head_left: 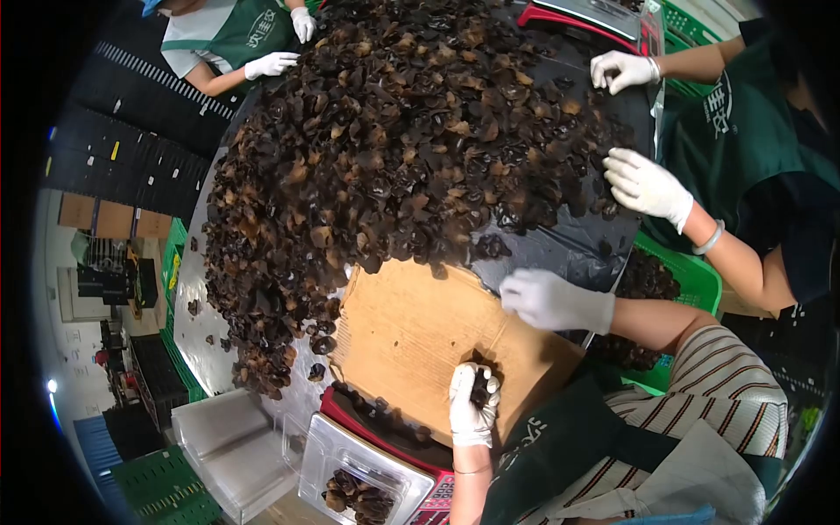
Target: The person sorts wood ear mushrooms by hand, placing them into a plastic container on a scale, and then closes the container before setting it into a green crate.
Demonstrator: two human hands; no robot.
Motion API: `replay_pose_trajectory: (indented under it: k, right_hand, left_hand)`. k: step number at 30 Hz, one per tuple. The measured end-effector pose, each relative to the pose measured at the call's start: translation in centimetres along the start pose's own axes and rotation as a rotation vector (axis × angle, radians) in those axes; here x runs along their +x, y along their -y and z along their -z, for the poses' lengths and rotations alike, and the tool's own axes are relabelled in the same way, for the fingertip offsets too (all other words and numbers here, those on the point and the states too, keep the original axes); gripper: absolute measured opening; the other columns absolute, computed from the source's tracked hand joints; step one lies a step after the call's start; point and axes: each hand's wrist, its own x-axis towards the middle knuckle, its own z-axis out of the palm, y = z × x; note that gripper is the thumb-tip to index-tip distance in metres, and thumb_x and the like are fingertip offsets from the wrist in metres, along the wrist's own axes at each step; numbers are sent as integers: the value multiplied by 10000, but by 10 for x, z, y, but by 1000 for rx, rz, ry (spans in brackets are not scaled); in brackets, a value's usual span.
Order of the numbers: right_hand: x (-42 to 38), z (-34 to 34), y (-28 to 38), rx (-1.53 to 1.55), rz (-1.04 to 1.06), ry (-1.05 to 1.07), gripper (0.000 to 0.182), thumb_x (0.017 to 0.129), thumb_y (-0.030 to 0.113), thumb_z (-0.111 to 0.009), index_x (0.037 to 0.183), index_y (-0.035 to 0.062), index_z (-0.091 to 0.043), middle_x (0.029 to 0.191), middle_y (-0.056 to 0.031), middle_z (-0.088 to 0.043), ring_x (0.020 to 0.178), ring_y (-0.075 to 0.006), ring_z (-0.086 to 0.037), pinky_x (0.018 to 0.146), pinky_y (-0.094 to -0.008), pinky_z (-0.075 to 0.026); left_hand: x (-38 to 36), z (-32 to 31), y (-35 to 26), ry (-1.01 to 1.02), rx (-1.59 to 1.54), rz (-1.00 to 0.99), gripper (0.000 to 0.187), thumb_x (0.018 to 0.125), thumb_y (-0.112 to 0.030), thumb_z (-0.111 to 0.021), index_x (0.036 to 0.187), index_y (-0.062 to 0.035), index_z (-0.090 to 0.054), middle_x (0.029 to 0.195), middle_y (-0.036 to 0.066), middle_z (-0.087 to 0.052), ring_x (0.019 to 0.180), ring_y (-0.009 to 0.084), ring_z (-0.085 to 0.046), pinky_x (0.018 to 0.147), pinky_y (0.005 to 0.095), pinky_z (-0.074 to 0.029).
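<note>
My left hand (473, 404), in a white glove, is closed around a dark clump of wood ear mushroom (479, 387). It is over the near part of a brown cardboard sheet (411, 324). My right hand (556, 301), also gloved, reaches across the cardboard's right edge beside the black plastic sheet (569, 254); motion smears its fingers. A big heap of wood ear mushrooms (411, 140) spreads beyond the cardboard. Left of my left hand, a red scale (350, 404) carries a clear plastic tray (319, 455) with some mushrooms (357, 497) in it.
Clear plastic containers (232, 446) stand at the lower left. A green basket (700, 273) of mushrooms is at the right. Two people in green aprons work at the heap, one gloved hand (649, 185) at right, another (271, 65) at upper left. A second scale (582, 26) is at the back.
</note>
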Motion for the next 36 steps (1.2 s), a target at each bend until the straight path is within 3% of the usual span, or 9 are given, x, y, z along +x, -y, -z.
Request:
replay_pose_trajectory:
  k: [4, 12, 16, 22, 26, 30, 32, 34, 36]
  right_hand:
    - [2, 16, 3, 217, -188, -146, 135, 755, -3, -526, 855, 82, -558, 863, -96, -593, 807, -303, -614, 682, -396, -498]
    - [49, -1, -21, -258, -293, -168, 279, 835, 250, -623, 1042, 63, -624, 925, -147, -574, 846, -337, -596, 743, -443, -480]
    - [41, 9, -23, -193, -162, -25, 239, 810, 312, -644, 822, 75, -615, 863, -120, -589, 817, -318, -611, 715, -420, -489]
    - [60, 2, -14, 58, -300, -324, 177, 784, 177, -659, 789, 41, -547, 833, -145, -568, 783, -360, -596, 680, -423, -482]
    - [79, 1, -2, -11, -370, -205, 142, 751, 132, -644, 817, 58, -542, 770, -160, -583, 765, -379, -599, 657, -446, -475]
    - [79, 30, 45, -83, -342, -111, 216, 732, 81, -640, 882, 62, -487, 751, -160, -575, 740, -376, -597, 639, -420, -476]
    - [85, 31, 67, 32, -224, -98, 200, 743, 90, -648, 881, 48, -510, 747, -152, -574, 721, -349, -600, 651, -383, -479]
    - [95, 27, 102, 231, -111, 15, 174, 748, 86, -647, 878, 35, -542, 744, -136, -583, 705, -303, -607, 659, -350, -479]
    - [105, 12, 138, 466, -22, 158, 167, 744, 73, -674, 879, 48, -579, 751, -104, -610, 705, -260, -618, 663, -320, -485]
  left_hand:
    - [-1, 3, 1, -30, 214, -161, 87, 955, -169, -604, 898, -107, -587, 910, 91, -680, 654, 164, -638, 457, 240, -460]
    - [-6, 6, 5, -19, 266, -132, 73, 948, -122, -610, 894, -85, -578, 964, 108, -688, 693, 164, -660, 489, 245, -498]
    - [-28, 4, 0, 49, 292, -137, 43, 949, -87, -592, 915, -70, -572, 950, 114, -670, 698, 152, -642, 525, 241, -509]
    - [-73, -21, -8, 161, 657, -14, 73, 950, -47, -571, 1020, -26, -582, 903, 100, -643, 655, 119, -578, 549, 236, -471]
    - [-97, -24, -11, 254, 592, -194, 127, 929, 50, -565, 1047, 2, -577, 967, 119, -639, 728, 127, -606, 622, 253, -502]
    - [-153, -13, -41, -47, 740, -838, 209, 849, 103, -634, 1000, -36, -594, 979, 98, -616, 804, 165, -617, 677, 276, -505]
    - [-176, 8, -66, -432, 959, -1176, 143, 870, 80, -621, 939, -35, -571, 1050, 116, -606, 857, 195, -611, 713, 294, -505]
    - [-188, 29, -88, -764, 720, -1388, 98, 889, 35, -619, 878, -43, -560, 1023, 122, -614, 862, 182, -598, 745, 294, -499]
    - [-190, 62, -108, -1086, 787, -1551, 71, 939, -2, -569, 1007, -5, -587, 855, 46, -588, 726, 85, -509, 705, 214, -435]
